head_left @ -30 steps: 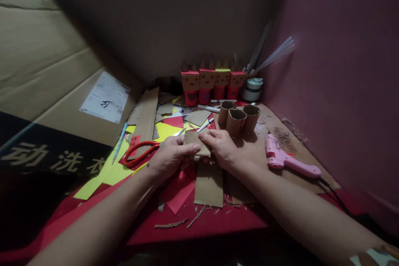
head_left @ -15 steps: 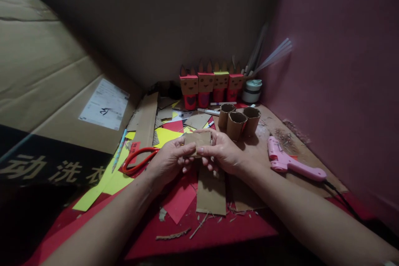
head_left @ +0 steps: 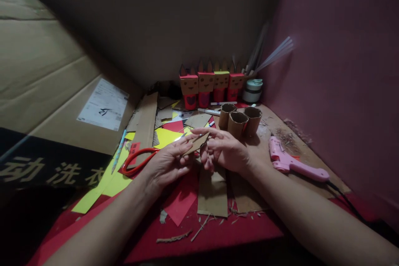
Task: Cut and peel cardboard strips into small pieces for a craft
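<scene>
Between my two hands a small piece of cardboard (head_left: pixel 197 144) is held tilted above the table. My left hand (head_left: pixel 171 158) pinches its left side, thumb on top and fingers beneath. At the piece's right edge, my right hand (head_left: pixel 227 149) has curled fingers against it. Below them lies a cardboard strip (head_left: pixel 213 197) beside a red paper piece (head_left: pixel 181 201). Red-handled scissors (head_left: pixel 139 162) rest just left of my left hand, their blades hidden. Three cardboard tubes (head_left: pixel 237 122) stand upright beyond my right hand.
A pink glue gun (head_left: pixel 296 164) lies on the right, its cord running off the table. Several cardboard figures with faces (head_left: pixel 189 85) line the back beside a light green container (head_left: pixel 252 90). A large cardboard box (head_left: pixel 56 104) borders the left. Scraps and yellow paper (head_left: pixel 93 197) cover the left side.
The small cardboard piece has turned from facing me flat to a slanted angle. My right fingers have shifted to its right edge, and my left hand has rolled palm-up a little.
</scene>
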The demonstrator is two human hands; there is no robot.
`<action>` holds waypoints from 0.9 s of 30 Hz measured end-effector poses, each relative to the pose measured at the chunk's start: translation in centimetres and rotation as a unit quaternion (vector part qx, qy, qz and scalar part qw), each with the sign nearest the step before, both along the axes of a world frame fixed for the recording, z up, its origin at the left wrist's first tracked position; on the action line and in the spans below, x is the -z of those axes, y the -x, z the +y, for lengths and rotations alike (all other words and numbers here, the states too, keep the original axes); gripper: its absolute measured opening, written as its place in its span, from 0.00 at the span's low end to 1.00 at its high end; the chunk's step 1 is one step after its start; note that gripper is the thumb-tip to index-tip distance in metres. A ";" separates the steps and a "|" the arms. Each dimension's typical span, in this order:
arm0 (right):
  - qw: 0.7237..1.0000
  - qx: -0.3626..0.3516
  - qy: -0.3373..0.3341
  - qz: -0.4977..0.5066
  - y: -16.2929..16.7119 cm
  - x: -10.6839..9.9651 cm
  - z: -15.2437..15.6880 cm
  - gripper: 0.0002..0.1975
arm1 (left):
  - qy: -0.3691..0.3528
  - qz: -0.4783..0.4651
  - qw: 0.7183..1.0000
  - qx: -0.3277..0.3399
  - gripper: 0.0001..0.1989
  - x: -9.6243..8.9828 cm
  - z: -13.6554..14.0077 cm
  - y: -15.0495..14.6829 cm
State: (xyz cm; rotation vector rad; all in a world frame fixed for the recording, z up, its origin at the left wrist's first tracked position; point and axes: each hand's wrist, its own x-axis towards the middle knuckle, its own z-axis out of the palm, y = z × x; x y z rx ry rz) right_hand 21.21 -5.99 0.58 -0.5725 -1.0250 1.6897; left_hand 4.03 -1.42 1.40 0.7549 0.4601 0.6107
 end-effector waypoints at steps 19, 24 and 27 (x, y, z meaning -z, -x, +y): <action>0.965 0.210 -0.013 -0.154 0.4 -0.2 -0.2 0.12 | -0.327 0.210 0.915 -0.107 0.13 -1.5 -1.4 0.0; 0.974 0.194 -0.009 -0.113 0.3 0.0 0.0 0.12 | -0.250 0.173 0.947 -0.103 0.10 -1.4 -1.4 0.1; 0.978 0.188 -0.021 -0.091 0.2 0.4 0.2 0.15 | -0.201 0.151 0.962 -0.107 0.12 -1.0 -1.1 0.3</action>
